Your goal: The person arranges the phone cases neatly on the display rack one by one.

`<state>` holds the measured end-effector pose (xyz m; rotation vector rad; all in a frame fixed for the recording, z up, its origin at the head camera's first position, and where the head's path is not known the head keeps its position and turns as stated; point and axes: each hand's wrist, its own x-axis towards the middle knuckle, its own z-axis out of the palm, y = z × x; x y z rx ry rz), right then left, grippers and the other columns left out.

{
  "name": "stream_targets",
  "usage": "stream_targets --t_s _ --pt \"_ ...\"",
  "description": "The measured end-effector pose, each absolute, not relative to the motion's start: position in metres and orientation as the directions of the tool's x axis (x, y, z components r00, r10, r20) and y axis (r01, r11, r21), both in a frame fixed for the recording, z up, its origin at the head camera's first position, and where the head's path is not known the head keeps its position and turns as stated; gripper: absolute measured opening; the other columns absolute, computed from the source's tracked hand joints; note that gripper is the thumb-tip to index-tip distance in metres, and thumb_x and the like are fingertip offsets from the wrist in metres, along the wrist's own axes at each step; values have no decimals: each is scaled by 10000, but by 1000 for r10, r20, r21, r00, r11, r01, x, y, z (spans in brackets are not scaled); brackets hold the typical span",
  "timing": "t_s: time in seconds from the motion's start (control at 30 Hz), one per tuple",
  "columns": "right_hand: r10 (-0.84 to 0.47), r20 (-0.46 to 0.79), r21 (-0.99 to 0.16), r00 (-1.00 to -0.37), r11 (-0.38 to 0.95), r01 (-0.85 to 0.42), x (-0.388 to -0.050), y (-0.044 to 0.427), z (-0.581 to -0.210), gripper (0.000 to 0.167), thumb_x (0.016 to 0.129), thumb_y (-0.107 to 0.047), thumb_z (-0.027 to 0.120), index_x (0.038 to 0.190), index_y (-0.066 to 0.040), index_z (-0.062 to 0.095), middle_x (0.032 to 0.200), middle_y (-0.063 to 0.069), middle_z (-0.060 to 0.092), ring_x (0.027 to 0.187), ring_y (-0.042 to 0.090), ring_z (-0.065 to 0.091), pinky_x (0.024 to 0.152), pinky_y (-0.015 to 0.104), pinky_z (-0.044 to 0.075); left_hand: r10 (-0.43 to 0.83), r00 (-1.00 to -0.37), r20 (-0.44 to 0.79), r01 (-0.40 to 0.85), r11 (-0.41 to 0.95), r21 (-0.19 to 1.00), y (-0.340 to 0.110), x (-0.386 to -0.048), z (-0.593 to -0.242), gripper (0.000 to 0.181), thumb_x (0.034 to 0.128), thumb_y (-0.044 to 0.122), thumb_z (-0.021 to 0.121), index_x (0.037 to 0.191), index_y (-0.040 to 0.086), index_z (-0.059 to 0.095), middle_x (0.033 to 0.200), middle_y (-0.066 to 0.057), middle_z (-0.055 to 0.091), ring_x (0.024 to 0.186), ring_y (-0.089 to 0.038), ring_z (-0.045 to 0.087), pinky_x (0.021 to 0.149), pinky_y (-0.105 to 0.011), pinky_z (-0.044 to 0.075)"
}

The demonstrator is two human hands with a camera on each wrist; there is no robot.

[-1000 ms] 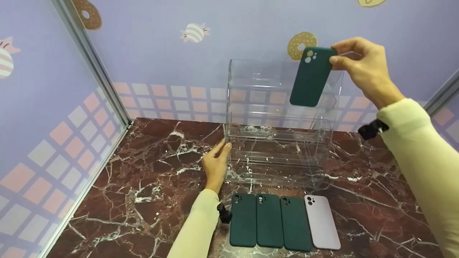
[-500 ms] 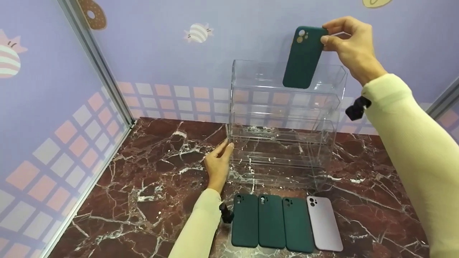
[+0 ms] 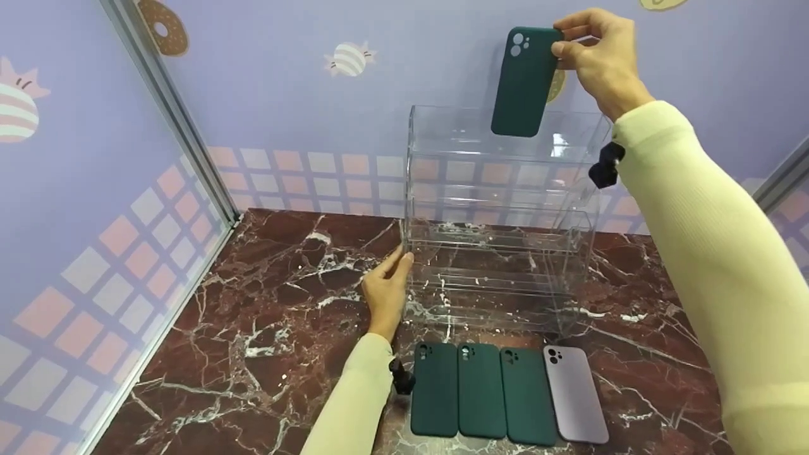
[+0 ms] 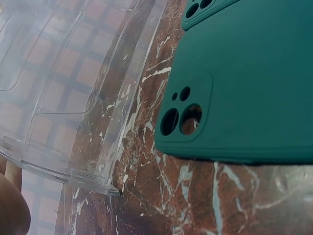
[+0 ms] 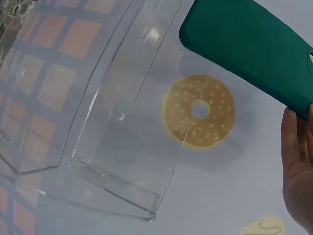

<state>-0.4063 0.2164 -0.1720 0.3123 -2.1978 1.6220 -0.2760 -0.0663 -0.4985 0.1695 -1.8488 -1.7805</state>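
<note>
My right hand (image 3: 600,60) pinches a dark green phone case (image 3: 524,88) by its upper right edge, between thumb and fingers. It hangs nearly upright, its camera holes at the top, over the rear top tier of a clear stepped acrylic rack (image 3: 411,180). In the right wrist view, the green case (image 5: 249,49) appears apart from the rack's upper edge. My left hand (image 3: 385,291) touches the outside of the rack's left wall with its fingers fairly straight; the left wrist view shows only part of that hand (image 4: 12,205).
Three dark green phone cases (image 3: 483,392) and a lilac phone case (image 3: 578,395) lie in a row before the rack on the reddish marble-patterned tabletop (image 3: 253,341). A patterned wall (image 3: 284,101) stands close behind the rack, with another wall (image 3: 76,208) at left.
My right hand has raised the green case and shifted it slightly left, bringing it higher over the rack's back tier. My left hand stays at the rack's side.
</note>
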Motion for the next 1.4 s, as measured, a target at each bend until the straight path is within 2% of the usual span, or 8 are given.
stream_targets --t_s 0.27,0.4,0.63,0.83,0.93,1.17,1.27,1.4 --pt "68 404 -885 -912 280 -371 -417 210 -174 276 988 61 694 1234 -54 746 1063 33 610 936 149 719 931 252 559 -450 -840 302 287 104 952 -63 -276 -494 290 948 207 825 1218 105 807 1165 -63 770 1082 -205 745 920 -382 574" --pt "52 387 -889 -921 286 -358 -421 208 -179 279 998 58 681 1247 -53 743 1071 35 610 964 167 721 961 273 552 -457 -839 296 280 104 954 -63 -275 -493 288 941 213 832 1213 118 811 1166 -59 769 1118 -213 733 968 -394 558" --pt "53 345 -913 -937 250 -322 -424 211 -188 276 993 75 682 1237 -36 745 1067 54 623 921 166 718 918 261 568 -451 -844 291 279 95 956 -63 -275 -495 299 941 212 832 1217 100 807 1200 -61 761 1167 -231 714 1016 -398 536" --pt "62 299 -930 -952 244 -276 -424 215 -194 297 1001 64 674 1280 -23 725 1086 53 628 901 152 721 905 251 568 -445 -847 291 284 84 955 -62 -273 -494 294 940 208 834 1212 98 808 1177 -72 769 1106 -216 738 942 -369 569" --pt "67 287 -935 -956 236 -264 -424 215 -194 316 1006 54 671 1308 -28 715 1098 46 629 921 169 732 913 249 563 -449 -845 291 284 84 955 -61 -273 -493 292 936 214 840 1204 103 813 1161 -78 771 1074 -203 746 905 -346 576" --pt "70 290 -934 -955 238 -266 -421 216 -197 337 1008 20 690 1338 -47 714 1111 41 686 1011 206 739 990 293 539 -449 -845 289 291 67 954 -59 -274 -493 285 932 191 841 1199 94 812 1168 -77 769 1092 -206 741 928 -353 572" --pt "70 311 -920 -948 271 -282 -419 218 -201 377 1008 -17 708 1383 -48 688 1141 40 692 1038 200 729 1010 290 528 -447 -847 289 290 68 955 -58 -276 -496 285 935 185 837 1201 85 811 1171 -77 768 1093 -200 741 937 -353 570" --pt "80 386 -863 -919 382 -330 -415 221 -206 417 1018 -100 725 1428 -64 658 1215 53 699 1085 164 683 1035 270 501 -448 -850 278 271 81 959 -58 -276 -498 288 936 201 837 1203 98 812 1173 -66 767 1098 -182 737 955 -357 561"
